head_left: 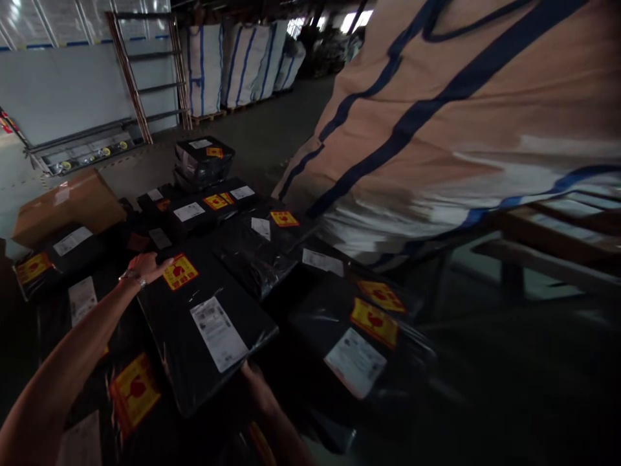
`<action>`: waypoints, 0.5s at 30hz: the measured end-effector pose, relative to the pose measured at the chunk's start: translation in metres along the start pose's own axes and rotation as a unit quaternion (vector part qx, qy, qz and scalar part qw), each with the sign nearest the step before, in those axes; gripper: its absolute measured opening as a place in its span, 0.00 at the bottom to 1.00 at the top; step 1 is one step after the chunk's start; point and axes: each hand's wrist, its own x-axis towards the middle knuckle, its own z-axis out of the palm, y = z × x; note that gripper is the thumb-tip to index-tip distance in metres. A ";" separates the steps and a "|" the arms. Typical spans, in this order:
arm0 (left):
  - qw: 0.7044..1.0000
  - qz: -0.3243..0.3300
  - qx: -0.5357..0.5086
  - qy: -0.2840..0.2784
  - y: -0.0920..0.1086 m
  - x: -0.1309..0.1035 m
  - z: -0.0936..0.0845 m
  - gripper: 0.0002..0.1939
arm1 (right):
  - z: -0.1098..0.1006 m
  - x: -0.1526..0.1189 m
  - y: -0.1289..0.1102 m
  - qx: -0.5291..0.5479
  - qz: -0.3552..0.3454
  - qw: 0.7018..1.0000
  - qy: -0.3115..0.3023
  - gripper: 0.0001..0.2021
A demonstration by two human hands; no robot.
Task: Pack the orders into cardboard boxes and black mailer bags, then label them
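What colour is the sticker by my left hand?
Yellow with a red mark, on the sticker in the head view.

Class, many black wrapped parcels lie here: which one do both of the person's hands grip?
The large flat black parcel in front, gripped by the left hand at its far corner and the right hand at its near edge; the others lie untouched.

parcels (204, 323): black, yellow-red stickers | bulk bag (436, 116): tan, blue stripes | box (68, 204): brown

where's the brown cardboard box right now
In the head view, the brown cardboard box sits at far left, behind the black parcels, below the grey wall panel.
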 end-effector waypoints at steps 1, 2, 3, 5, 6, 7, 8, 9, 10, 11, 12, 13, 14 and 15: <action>1.000 -0.001 0.003 0.010 -0.003 0.007 -0.002 0.39 | 0.007 0.006 0.000 0.016 -0.003 1.000 -0.006 0.35; 1.000 -0.005 0.005 0.019 -0.005 0.015 -0.003 0.39 | 0.014 0.014 0.000 0.032 -0.006 0.999 -0.017 0.35; 1.000 -0.012 0.009 0.022 -0.007 0.023 -0.001 0.39 | 0.021 0.024 0.001 0.045 -0.012 0.999 -0.027 0.34; 0.999 -0.033 0.022 0.028 -0.010 0.037 0.007 0.38 | 0.032 0.046 0.003 0.064 -0.023 0.997 -0.041 0.33; 0.998 -0.040 0.028 0.033 -0.011 0.043 0.013 0.37 | 0.036 0.056 0.005 0.072 -0.029 0.996 -0.043 0.33; 0.998 -0.043 0.034 0.036 -0.011 0.047 0.020 0.37 | 0.038 0.065 0.006 0.079 -0.033 0.996 -0.038 0.33; 0.997 -0.044 0.040 0.040 -0.012 0.049 0.026 0.37 | 0.039 0.072 0.007 0.085 -0.030 0.995 -0.032 0.34; 0.997 -0.045 0.045 0.047 -0.013 0.051 0.031 0.37 | 0.039 0.077 0.008 0.091 -0.027 0.995 -0.027 0.35; 0.996 -0.044 0.048 0.053 -0.014 0.052 0.035 0.37 | 0.039 0.079 0.009 0.097 -0.026 0.995 -0.025 0.36; 0.996 -0.041 0.050 0.056 -0.015 0.052 0.038 0.38 | 0.039 0.079 0.010 0.103 -0.026 0.994 -0.027 0.37; 0.996 -0.038 0.051 0.062 -0.016 0.053 0.040 0.38 | 0.039 0.078 0.010 0.107 -0.023 0.993 -0.032 0.38; 0.996 -0.034 0.050 0.069 -0.017 0.053 0.041 0.38 | 0.039 0.074 0.010 0.108 -0.020 0.993 -0.039 0.37; 0.996 -0.029 0.046 0.074 -0.017 0.053 0.041 0.38 | 0.038 0.068 0.009 0.103 -0.014 0.994 -0.039 0.36; 0.996 -0.024 0.041 0.079 -0.018 0.052 0.041 0.38 | 0.036 0.060 0.006 0.094 -0.005 0.995 -0.027 0.36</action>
